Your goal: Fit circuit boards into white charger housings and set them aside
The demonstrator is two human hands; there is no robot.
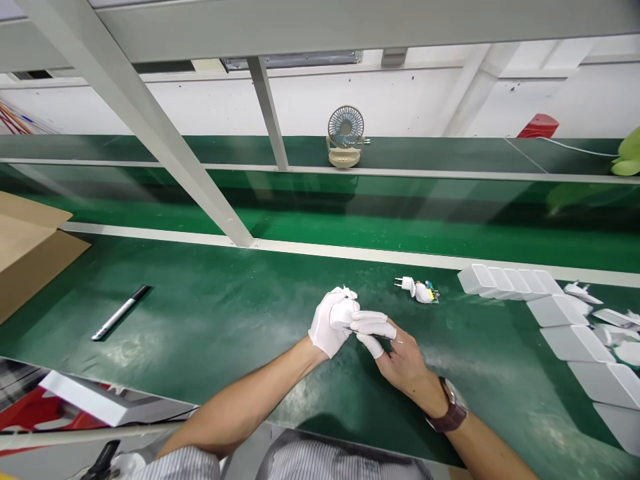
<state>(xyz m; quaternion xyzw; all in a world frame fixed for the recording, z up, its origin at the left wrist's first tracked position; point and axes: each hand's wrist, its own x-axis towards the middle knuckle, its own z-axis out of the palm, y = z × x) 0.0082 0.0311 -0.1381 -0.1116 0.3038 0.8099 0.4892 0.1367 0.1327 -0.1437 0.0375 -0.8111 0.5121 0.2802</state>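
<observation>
My left hand (327,327), in a white glove, is closed around a small white rounded plug housing (343,313) just above the green bench. White finger covers are on my right hand (387,340), which pinches a thin pointed metal tool (353,330). The tool's dark tip reaches the lower side of the housing; whether it goes inside I cannot tell. Most of the tool is hidden by the fingers. Beyond my right hand lies a white two-pin plug (407,285), next to a small circuit board (427,292) with coloured parts.
White rectangular cases (507,283) line the right side, with several white plug parts (617,333) behind them. A dark and silver pen-like item (121,313) lies left, near a cardboard box (35,253). A grey post (165,133) slants down to the bench; a small fan (345,137) stands beyond.
</observation>
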